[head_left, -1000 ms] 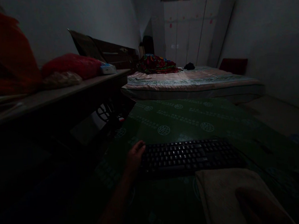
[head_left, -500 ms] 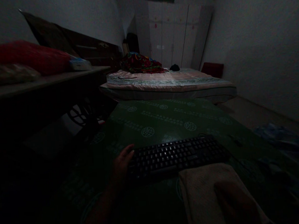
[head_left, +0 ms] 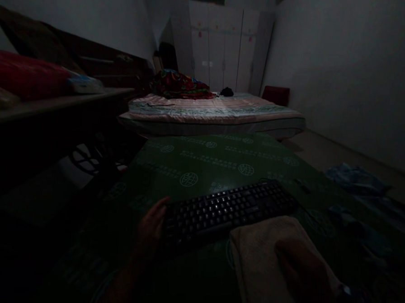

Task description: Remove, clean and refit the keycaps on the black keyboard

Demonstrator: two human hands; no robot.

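A black keyboard [head_left: 226,210] lies on the green patterned table [head_left: 203,158]. At its left end is my left hand [head_left: 151,229], with the fingers against the keyboard's edge and seemingly closed on it. A light folded cloth [head_left: 255,252] lies below the keyboard's right half, overlapping its front edge slightly. My right hand [head_left: 301,266] is on the cloth, its fingers bent and gripping it. Dim light hides the right fingertips and the front of the table.
Beyond the table stands a bed [head_left: 217,112] with a red patterned blanket [head_left: 182,84]. A shelf [head_left: 64,101] with a red bag [head_left: 25,75] is at the left. Bluish fabric [head_left: 356,179] lies at the right, near a small dark object [head_left: 302,185].
The whole view has shifted, so the keyboard, cloth and both hands appear a little further left. My hands keep nearly the same places on the keyboard and cloth.
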